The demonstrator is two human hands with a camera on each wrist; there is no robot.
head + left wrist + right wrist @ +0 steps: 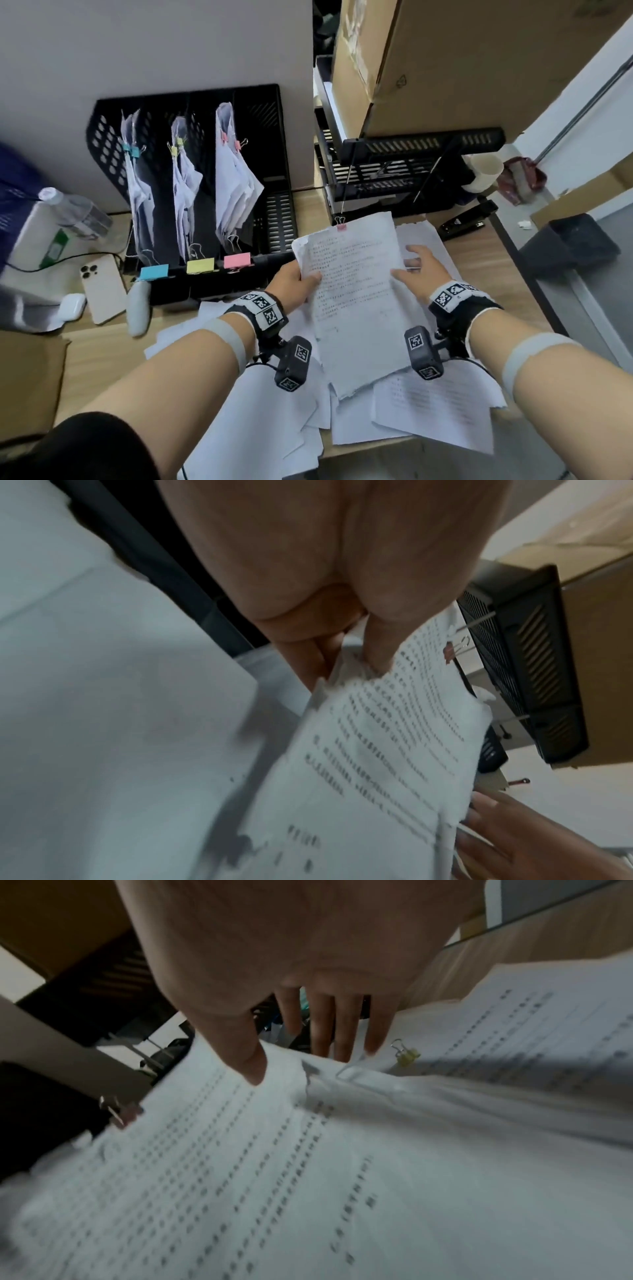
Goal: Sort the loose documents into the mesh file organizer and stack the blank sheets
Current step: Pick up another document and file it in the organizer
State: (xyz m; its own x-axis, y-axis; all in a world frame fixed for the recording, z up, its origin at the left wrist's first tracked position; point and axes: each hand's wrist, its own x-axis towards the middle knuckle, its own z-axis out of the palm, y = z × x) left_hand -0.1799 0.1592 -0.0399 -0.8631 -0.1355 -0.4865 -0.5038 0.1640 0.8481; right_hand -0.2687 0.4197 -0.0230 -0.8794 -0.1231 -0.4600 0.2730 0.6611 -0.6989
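Note:
A printed document (356, 291) with a pink binder clip (341, 226) at its top is held up over the desk. My left hand (303, 277) pinches its left edge between thumb and fingers (377, 647). My right hand (411, 263) is at the right edge with its fingers straight and spread, thumb (251, 1066) touching the page. The black mesh organizer (270, 137) stands behind, with clipped papers in three slots labelled blue, yellow and pink. Loose blank sheets (260, 418) and printed sheets (435, 401) lie underneath. A yellow-clipped document (407, 1056) lies beyond my right fingers.
A phone (102, 287), earbuds case (72, 305) and water bottle (75, 209) sit at the left. Black trays (411, 164) under cardboard boxes (462, 68) stand at the back right, with a stapler (469, 219) and a paper cup (484, 171). The desk's edge runs along the right.

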